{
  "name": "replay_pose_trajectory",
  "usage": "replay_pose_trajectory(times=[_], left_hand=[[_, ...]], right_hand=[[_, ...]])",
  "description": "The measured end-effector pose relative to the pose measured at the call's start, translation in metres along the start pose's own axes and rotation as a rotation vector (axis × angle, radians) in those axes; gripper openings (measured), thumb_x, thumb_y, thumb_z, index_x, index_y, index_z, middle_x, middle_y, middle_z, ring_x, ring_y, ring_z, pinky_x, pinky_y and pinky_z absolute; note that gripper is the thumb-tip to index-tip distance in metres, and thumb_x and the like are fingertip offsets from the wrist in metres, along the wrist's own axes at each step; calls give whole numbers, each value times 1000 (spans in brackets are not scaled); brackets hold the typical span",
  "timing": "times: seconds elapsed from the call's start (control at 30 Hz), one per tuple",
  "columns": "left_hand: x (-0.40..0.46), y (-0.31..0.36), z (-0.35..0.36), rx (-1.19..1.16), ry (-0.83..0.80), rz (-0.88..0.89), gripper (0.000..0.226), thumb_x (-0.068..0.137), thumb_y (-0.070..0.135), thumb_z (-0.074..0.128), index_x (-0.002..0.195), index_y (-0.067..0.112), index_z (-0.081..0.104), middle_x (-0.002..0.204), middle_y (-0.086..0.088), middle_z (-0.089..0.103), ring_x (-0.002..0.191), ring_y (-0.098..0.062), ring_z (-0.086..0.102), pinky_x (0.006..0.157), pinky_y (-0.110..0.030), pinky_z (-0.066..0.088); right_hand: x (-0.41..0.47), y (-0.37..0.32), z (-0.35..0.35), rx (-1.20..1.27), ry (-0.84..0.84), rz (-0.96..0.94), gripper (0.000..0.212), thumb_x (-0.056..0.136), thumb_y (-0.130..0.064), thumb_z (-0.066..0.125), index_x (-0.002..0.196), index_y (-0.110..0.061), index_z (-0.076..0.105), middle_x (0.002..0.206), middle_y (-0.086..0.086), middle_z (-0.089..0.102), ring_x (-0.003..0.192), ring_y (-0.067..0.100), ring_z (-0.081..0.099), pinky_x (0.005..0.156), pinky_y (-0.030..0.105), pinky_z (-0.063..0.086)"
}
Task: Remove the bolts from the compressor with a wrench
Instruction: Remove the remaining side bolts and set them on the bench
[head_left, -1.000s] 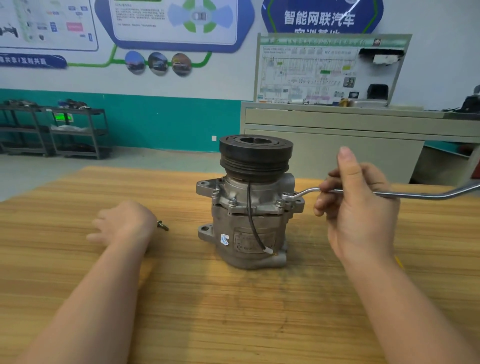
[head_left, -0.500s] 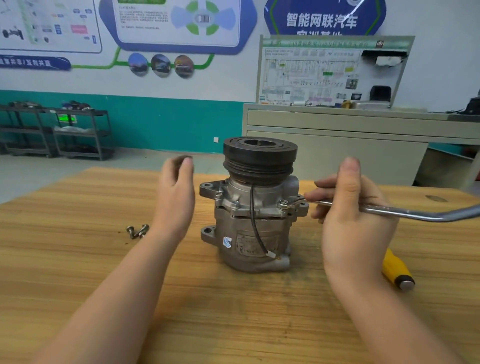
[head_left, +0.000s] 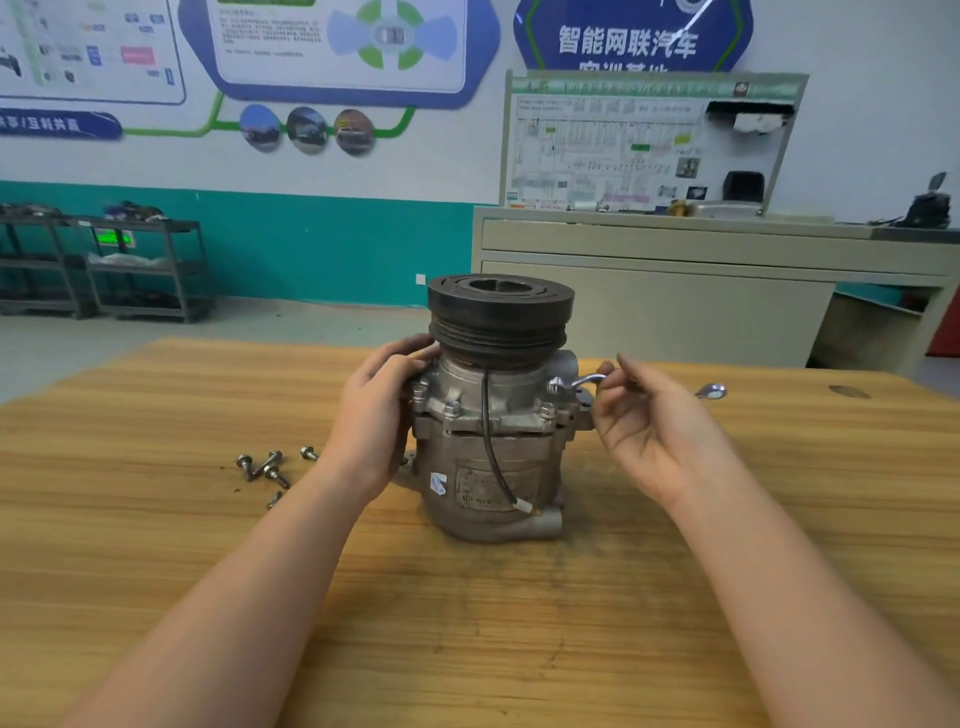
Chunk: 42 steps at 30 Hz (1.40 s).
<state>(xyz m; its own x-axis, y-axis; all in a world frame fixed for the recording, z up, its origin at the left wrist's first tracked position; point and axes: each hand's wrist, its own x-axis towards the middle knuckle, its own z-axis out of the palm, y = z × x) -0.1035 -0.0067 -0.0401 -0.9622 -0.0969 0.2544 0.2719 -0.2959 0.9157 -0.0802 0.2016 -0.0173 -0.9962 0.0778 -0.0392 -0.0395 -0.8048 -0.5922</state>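
Stands upright mid-counter (head_left: 156, 571), compressor (head_left: 493, 441), pulley up; bare wood in front and to the right, far edge close behind; loose bolts (head_left: 265, 467) scattered just to the left, near the left forearm; left hand (head_left: 379, 415) cupped against the housing's left flange, fingers curled round it; right hand (head_left: 649, 421) palm up, fingers pinching the wrench (head_left: 587, 382), ring end seated on a right-side bolt; far end poking out beyond the hand.

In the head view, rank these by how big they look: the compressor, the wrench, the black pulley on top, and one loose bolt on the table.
1. compressor, pulley included
2. pulley
3. wrench: long and thin, mostly hidden by the right hand, so its place against the pulley is unsure
4. loose bolt, by far the smallest
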Motion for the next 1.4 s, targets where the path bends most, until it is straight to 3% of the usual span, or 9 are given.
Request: replay_pose_trajectory(times=[0.13,0.27,0.37,0.47,0.63,0.9,1.07,1.2,1.4], left_hand=[[-2,-3,6,31,41,44,34,96,9,37,111,17,67,113,-5,72,110,-21,65,92,-38,51],[-13,-8,22,92,301,207,32,96,8,39,93,19,69,92,3,72,86,0,65,72,-13,50],[-28,-14,34,104,427,328,29,95,5,38,89,12,65,84,2,66,71,6,59,63,-8,46],[-39,-17,44,51,492,347,26,95,4,40,89,15,62,80,6,62,66,9,56,59,-7,43],[-37,-10,42,-226,496,182,17,95,5,46,98,17,58,95,2,68,83,-5,63,76,-19,51],[-39,-6,45,-109,490,205,22,95,4,40,102,13,59,97,-1,63,88,-15,58,84,-31,47],[-38,-9,44,-51,468,250,22,95,5,39,96,16,58,93,1,62,84,-11,58,78,-28,48],[-35,-11,41,-10,454,286,22,95,5,39,95,16,58,93,2,62,83,-8,57,79,-25,47],[-35,-14,37,35,404,325,18,87,17,41,92,20,58,90,4,62,79,-2,57,78,-25,47]], right_hand=[[-4,-5,-1,24,-60,-228,23,104,-15,37,86,-7,47,64,11,66,48,15,63,47,20,50],[-20,2,1,-500,-138,-901,20,104,-27,35,86,-20,43,68,0,68,45,12,60,46,21,47],[-30,8,1,-718,-226,-1201,14,100,-31,41,86,-31,43,71,-4,65,41,7,54,46,17,43],[-32,13,-1,-836,-338,-1304,13,100,-36,44,87,-33,45,74,7,62,45,5,53,50,17,44],[-27,11,-8,-951,-326,-1336,38,98,-43,46,86,-9,55,59,11,53,49,8,53,53,22,44],[-31,17,-6,-1014,-454,-1454,21,97,-36,55,87,-18,61,68,-7,55,52,11,57,49,29,45],[-30,29,-7,-1202,-491,-1653,13,98,-21,51,92,-14,59,74,5,57,61,14,51,56,22,44],[-33,34,1,-749,-267,-1365,23,103,-31,30,86,-30,46,64,-1,55,42,17,42,42,26,36],[-8,7,0,-225,13,-657,24,105,-17,27,86,-14,40,54,2,57,31,13,37,40,14,30]])
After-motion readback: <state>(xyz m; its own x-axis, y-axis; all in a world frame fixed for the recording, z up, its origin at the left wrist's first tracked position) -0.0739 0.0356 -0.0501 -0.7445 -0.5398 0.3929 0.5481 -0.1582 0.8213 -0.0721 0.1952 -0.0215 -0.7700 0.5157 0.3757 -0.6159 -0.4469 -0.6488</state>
